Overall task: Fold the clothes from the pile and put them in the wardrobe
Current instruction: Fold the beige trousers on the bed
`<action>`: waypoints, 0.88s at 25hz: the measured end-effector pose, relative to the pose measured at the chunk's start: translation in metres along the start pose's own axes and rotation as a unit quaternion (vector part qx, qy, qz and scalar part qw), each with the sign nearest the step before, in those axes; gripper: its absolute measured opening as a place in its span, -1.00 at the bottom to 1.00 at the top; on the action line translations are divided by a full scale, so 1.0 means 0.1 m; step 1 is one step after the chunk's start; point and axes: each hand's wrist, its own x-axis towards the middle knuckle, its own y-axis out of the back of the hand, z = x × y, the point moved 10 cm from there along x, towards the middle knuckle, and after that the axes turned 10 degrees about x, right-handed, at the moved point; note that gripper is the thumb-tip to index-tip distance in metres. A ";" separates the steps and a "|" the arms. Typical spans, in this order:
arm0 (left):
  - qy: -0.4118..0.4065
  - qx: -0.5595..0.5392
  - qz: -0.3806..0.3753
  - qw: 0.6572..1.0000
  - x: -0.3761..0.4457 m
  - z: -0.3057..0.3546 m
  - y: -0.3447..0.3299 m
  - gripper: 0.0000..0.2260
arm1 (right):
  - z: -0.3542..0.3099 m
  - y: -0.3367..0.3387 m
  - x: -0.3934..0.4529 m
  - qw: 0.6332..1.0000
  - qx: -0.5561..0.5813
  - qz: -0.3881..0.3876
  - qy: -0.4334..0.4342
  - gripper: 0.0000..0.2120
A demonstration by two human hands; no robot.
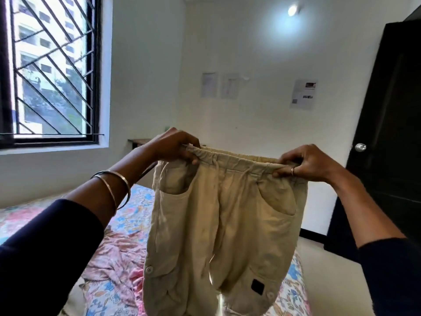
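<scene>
We've got the bed (127,208) with its floral sheet, a crumpled pink cloth (114,254) lying on it. Above it hang the beige cargo pants (218,224), waistband up, legs dropping straight down and cut off at the bottom edge. Our left hand (175,144) and right hand (305,163) each pinch a waistband end.

No text can be read. Three paper sheets (303,94) on the far wall carry print too small to read, and a dark patch (257,286) on the beige trousers (218,224) shows no lettering.
</scene>
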 end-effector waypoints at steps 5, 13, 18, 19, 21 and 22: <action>-0.020 -0.070 -0.065 0.995 -0.19 0.12 -0.48 -0.65 | 0.63 -0.37 -0.26 0.960 0.254 0.053 -0.103 -0.59; -0.108 0.068 -0.382 0.915 -0.37 0.46 -1.74 -0.28 | 1.05 -0.98 -0.01 0.952 0.177 0.193 -0.156 -0.53; -0.105 0.046 -0.339 0.934 -0.37 0.45 -1.94 -0.28 | 0.82 -1.15 0.21 0.957 0.222 0.166 -0.080 -0.54; -0.080 0.010 -0.301 0.950 -0.35 0.39 -1.95 -0.34 | 0.81 -1.18 0.22 0.958 0.227 0.158 -0.076 -0.53; -0.025 -0.035 -0.254 0.966 -0.35 0.30 -1.99 -0.44 | 0.79 -1.23 0.21 0.963 0.211 0.142 -0.083 -0.51; 0.020 -0.051 -0.246 0.968 -0.35 0.23 -2.01 -0.47 | 0.77 -1.26 0.19 0.968 0.191 0.131 -0.094 -0.51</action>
